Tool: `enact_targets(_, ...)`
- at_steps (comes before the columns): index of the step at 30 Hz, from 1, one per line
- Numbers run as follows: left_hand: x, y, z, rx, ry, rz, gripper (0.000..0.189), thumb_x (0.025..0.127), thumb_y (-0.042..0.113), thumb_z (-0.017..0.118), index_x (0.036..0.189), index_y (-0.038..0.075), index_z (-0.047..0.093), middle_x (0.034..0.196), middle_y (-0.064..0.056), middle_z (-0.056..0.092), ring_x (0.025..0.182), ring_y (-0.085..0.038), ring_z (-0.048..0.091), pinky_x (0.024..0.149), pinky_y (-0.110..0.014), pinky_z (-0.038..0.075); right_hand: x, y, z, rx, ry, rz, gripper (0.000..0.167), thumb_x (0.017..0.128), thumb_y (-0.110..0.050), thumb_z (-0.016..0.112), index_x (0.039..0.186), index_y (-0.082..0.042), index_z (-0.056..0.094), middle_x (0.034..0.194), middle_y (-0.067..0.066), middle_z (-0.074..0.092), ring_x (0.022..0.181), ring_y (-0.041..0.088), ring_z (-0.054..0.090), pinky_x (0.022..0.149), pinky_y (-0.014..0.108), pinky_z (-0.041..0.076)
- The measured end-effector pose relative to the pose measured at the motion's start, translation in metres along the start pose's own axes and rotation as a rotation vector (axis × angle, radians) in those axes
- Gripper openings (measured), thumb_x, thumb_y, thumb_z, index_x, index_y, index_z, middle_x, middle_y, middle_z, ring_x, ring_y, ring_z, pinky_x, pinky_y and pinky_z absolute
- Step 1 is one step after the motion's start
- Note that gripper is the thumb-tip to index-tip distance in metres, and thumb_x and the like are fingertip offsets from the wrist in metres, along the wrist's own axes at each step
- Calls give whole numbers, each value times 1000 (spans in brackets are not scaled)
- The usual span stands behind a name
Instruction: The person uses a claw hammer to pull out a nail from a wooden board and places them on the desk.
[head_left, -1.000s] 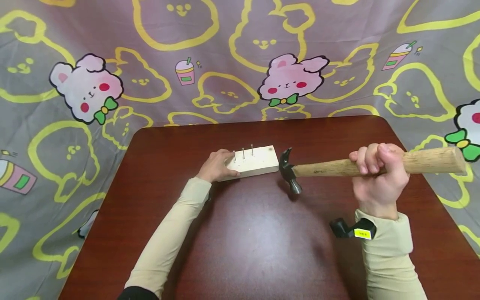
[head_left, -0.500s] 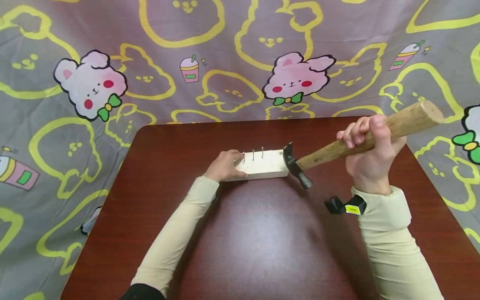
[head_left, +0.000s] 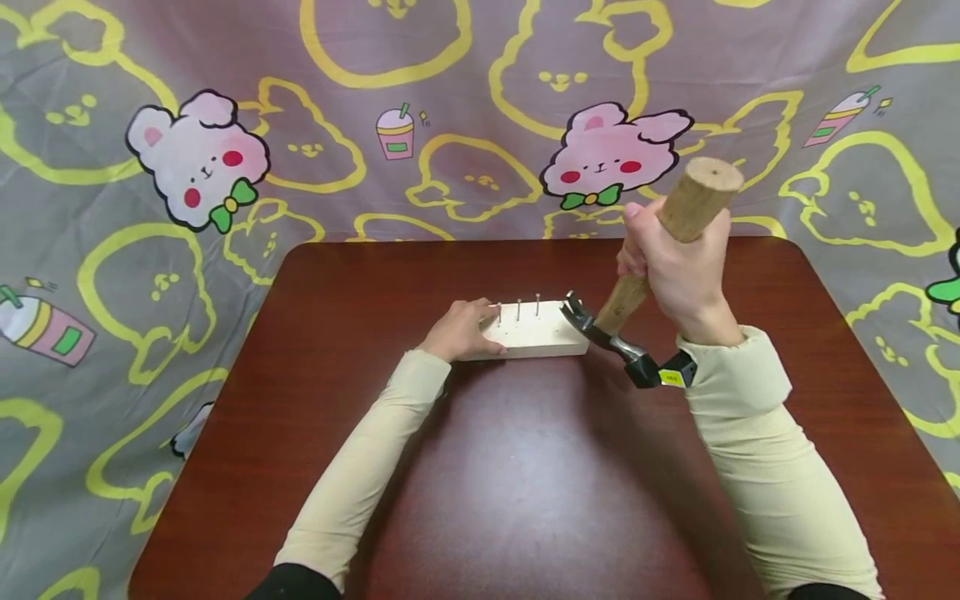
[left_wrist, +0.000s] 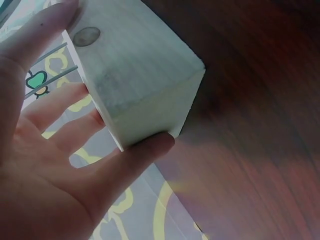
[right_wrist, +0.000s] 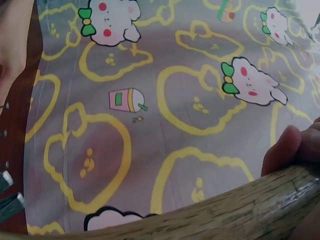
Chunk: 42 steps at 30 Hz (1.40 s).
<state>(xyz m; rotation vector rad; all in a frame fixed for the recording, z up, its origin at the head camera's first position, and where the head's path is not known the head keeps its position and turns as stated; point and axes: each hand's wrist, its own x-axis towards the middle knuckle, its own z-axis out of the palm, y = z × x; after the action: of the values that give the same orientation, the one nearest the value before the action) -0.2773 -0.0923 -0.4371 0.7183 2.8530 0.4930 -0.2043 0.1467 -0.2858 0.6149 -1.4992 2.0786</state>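
Note:
My left hand grips the left end of a pale wooden block lying on the table. Three nails stand upright in its top, in a row towards the back edge. Fingers and thumb spread around the block's end in the left wrist view. My right hand holds a claw hammer by its wooden handle, which slants steeply up to the right. Its claw overlaps the block's right end, to the right of the nails. In the right wrist view the claw tips show at the left edge.
The reddish-brown table has rounded far corners. A patterned cloth with cartoon animals hangs behind it and along both sides. A small black camera sits on the right wrist.
My right hand has moved left and up, swinging the hammer handle from nearly level to steep. The claw now overlaps the block's end. My left hand keeps its grip; the view has shifted slightly.

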Motion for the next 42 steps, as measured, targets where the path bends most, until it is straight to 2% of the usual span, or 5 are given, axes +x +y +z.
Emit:
enact_targets(6, 0, -1, 0, 14, 7, 12, 74, 73, 40, 83, 135, 11, 57, 139, -10, 55, 128, -37, 50, 110, -42, 40, 15, 9, 17, -30, -14, 189, 28, 84, 1, 58, 57, -2, 49, 43, 2, 40, 34, 15, 32, 34, 29, 30)
enact_targets(17, -1, 0, 1, 15, -15, 10, 75, 73, 39, 82, 137, 11, 55, 141, -11, 53, 129, -39, 48, 111, -44, 38, 36, 29, 38, -141, -51, 371, 35, 83, -4, 58, 51, -7, 44, 40, -1, 37, 32, 13, 33, 35, 27, 30)
enact_targets(23, -1, -2, -1, 29, -25, 70, 71, 75, 36, 81, 135, 7, 56, 138, -12, 54, 125, -38, 51, 110, -45, 38, 41, 37, 42, -203, -65, 397, 29, 83, -3, 53, 55, -6, 44, 42, 0, 38, 33, 13, 35, 34, 26, 31)
enact_targets(28, 2, -3, -1, 21, -34, 103, 71, 77, 34, 79, 137, 5, 54, 143, -15, 50, 131, -37, 47, 115, -45, 32, 47, 43, 43, -258, -73, 413, 28, 83, -4, 52, 56, -5, 45, 42, 1, 41, 34, 15, 37, 34, 27, 32)
enact_targets(42, 6, -2, 2, 45, -17, 130, 72, 76, 34, 80, 137, 5, 54, 141, -13, 53, 129, -34, 49, 113, -41, 33, 57, 55, 45, -286, -67, 439, 28, 84, -8, 55, 57, -5, 49, 41, 0, 42, 33, 13, 39, 34, 28, 33)
